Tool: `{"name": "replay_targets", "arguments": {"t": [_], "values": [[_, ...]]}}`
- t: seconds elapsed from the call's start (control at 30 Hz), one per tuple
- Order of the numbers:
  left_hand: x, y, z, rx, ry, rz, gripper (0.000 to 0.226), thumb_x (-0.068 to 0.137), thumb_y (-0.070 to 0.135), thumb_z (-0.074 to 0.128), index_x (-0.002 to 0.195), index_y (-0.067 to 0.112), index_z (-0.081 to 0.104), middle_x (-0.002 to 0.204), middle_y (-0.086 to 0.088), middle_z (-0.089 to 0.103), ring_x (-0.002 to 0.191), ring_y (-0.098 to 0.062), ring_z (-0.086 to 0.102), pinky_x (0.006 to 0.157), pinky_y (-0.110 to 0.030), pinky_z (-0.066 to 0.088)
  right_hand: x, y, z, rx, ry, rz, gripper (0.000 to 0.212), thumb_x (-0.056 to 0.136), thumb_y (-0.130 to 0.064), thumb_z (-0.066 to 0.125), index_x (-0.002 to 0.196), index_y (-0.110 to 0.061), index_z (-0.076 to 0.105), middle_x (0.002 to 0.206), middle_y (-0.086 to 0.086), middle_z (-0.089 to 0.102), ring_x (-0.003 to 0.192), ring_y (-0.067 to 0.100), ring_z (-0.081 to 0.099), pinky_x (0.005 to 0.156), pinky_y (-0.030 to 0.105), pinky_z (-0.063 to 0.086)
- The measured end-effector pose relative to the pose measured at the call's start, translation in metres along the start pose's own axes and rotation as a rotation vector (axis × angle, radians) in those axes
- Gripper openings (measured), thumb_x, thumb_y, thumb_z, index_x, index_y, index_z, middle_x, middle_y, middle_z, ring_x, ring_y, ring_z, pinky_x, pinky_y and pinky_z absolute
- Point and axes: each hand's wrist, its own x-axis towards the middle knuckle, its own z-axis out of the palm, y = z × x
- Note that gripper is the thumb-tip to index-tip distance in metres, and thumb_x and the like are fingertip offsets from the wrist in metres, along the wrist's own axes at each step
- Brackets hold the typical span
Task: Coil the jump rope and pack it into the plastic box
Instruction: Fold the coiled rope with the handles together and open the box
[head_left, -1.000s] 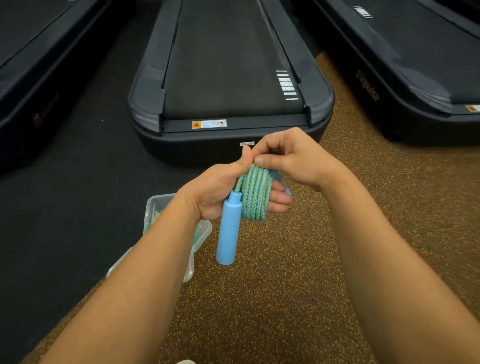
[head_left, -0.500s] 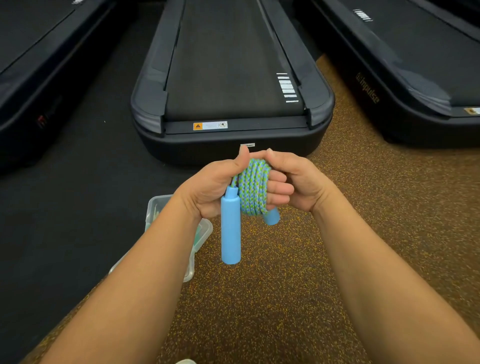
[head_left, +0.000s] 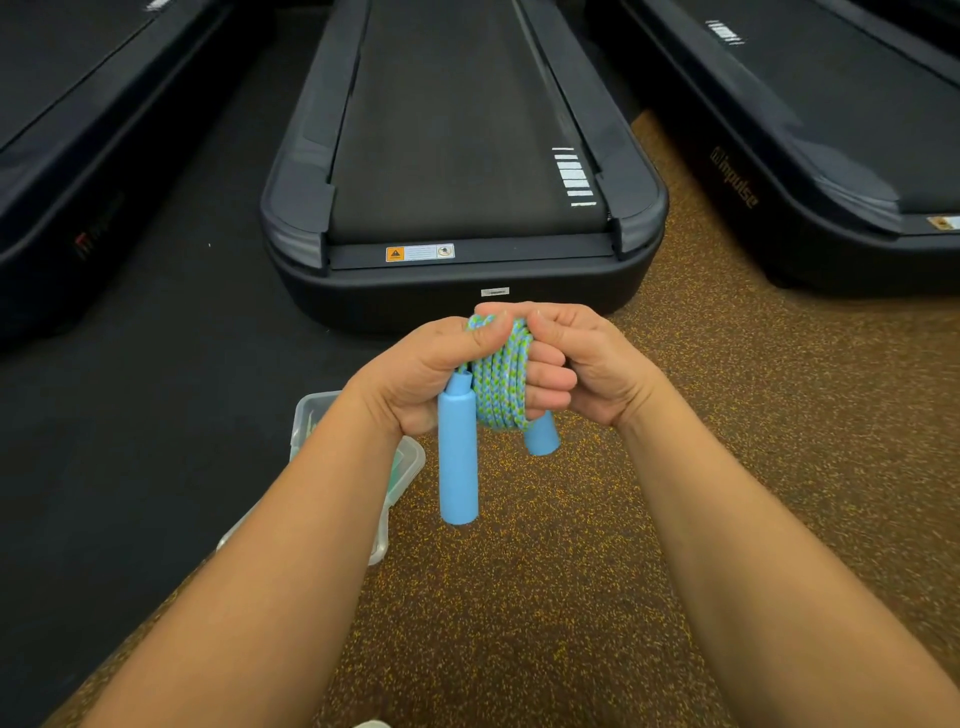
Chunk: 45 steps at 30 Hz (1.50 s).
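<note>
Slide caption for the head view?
Left hand and right hand grip the coiled jump rope, one blue handle hanging down; plastic box sits on the floor.

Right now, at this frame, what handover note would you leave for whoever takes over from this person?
Left hand: holds the jump rope, coils wound round its fingers, thumb on top.
Right hand: grips the coil's upper right side.
Handles: one blue handle hangs below the left hand; the second handle pokes out under the coil.
Plastic box: on the floor beneath the left forearm, partly hidden.
Done: the rope looks fully coiled.
To do: slip the coil off the fingers and lower it into the box.
</note>
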Motion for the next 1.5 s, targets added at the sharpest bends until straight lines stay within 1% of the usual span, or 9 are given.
{"name": "replay_targets", "arguments": {"t": [0.1,0.2,0.4,0.6,0.77,0.97,1.07,1.4,1.5], "values": [[-0.001,0.004,-0.002,-0.022,-0.017,0.016,0.056,0.071,0.040,0.077,0.109,0.001,0.066,0.098,-0.015,0.071,0.089,-0.026,0.069,0.086,-0.042,0.055,0.001,0.001,-0.004,0.009,-0.077,0.002,0.040,0.087,-0.031,0.059,0.123,-0.016,0.064,0.104,0.024,0.043,0.087,0.029,0.045,0.070,0.031,0.053],[-0.001,0.005,-0.001,-0.019,-0.015,0.026,0.056,0.070,0.040,0.078,0.108,0.000,0.067,0.097,-0.014,0.071,0.088,-0.025,0.069,0.086,-0.042,0.055,0.003,0.003,-0.007,0.002,-0.087,-0.002,0.044,0.084,-0.033,0.066,0.124,-0.016,0.063,0.114,0.023,0.027,0.100,0.035,0.025,0.074,0.035,0.047],[0.002,0.002,0.000,-0.025,0.044,0.048,0.049,0.065,0.035,0.083,0.097,0.000,0.070,0.088,-0.014,0.072,0.081,-0.025,0.071,0.081,-0.042,0.056,0.006,0.003,-0.003,0.023,-0.085,-0.027,0.041,0.078,-0.035,0.072,0.115,-0.017,0.070,0.091,0.015,0.028,0.073,0.023,0.018,0.059,0.028,0.043],[0.004,0.002,0.001,-0.015,0.082,0.062,0.043,0.068,0.028,0.079,0.096,-0.002,0.070,0.088,-0.019,0.072,0.081,-0.030,0.072,0.079,-0.043,0.058,0.007,0.001,0.001,0.023,-0.021,-0.052,0.036,0.076,-0.032,0.068,0.109,-0.017,0.073,0.069,0.002,0.035,0.061,0.014,0.031,0.056,0.024,0.036],[0.004,0.004,0.005,-0.005,0.104,0.061,0.030,0.069,0.020,0.074,0.092,0.000,0.072,0.084,-0.016,0.073,0.078,-0.028,0.072,0.074,-0.038,0.058,0.009,0.001,0.004,-0.005,0.027,-0.080,0.030,0.081,-0.030,0.063,0.107,-0.018,0.074,0.099,0.019,0.031,0.077,0.020,0.028,0.062,0.027,0.036],[0.003,0.008,0.009,-0.005,0.167,0.071,0.012,0.077,0.007,0.067,0.083,-0.002,0.072,0.077,-0.015,0.073,0.071,-0.026,0.072,0.071,-0.037,0.059,0.006,-0.006,0.013,0.012,0.086,-0.100,0.029,0.098,-0.007,0.036,0.113,-0.002,0.060,0.053,0.001,0.041,0.044,0.007,0.038,0.043,0.019,0.035],[0.003,0.010,0.011,-0.014,0.192,0.075,0.011,0.078,0.004,0.063,0.078,-0.001,0.073,0.070,-0.013,0.072,0.066,-0.024,0.071,0.073,-0.038,0.059,0.007,-0.009,0.016,-0.048,0.107,-0.113,0.028,0.099,-0.006,0.036,0.114,-0.003,0.059,0.048,-0.003,0.048,0.041,0.007,0.043,0.042,0.019,0.040],[0.003,0.013,0.014,-0.073,0.227,0.090,0.007,0.078,0.002,0.063,0.076,-0.003,0.068,0.063,-0.011,0.068,0.060,-0.022,0.069,0.067,-0.035,0.059,0.008,-0.014,0.023,-0.125,0.154,-0.149,0.026,0.099,-0.006,0.040,0.110,-0.006,0.063,0.064,0.010,0.049,0.046,0.008,0.047,0.044,0.019,0.042],[0.002,0.012,0.012,-0.054,0.200,0.107,0.007,0.079,0.002,0.063,0.077,-0.003,0.069,0.065,-0.011,0.069,0.061,-0.022,0.069,0.068,-0.036,0.058,0.005,-0.019,0.020,-0.154,0.078,-0.107,0.029,0.099,-0.006,0.038,0.122,-0.003,0.057,0.058,0.003,0.055,0.048,0.008,0.051,0.049,0.021,0.046]]}}
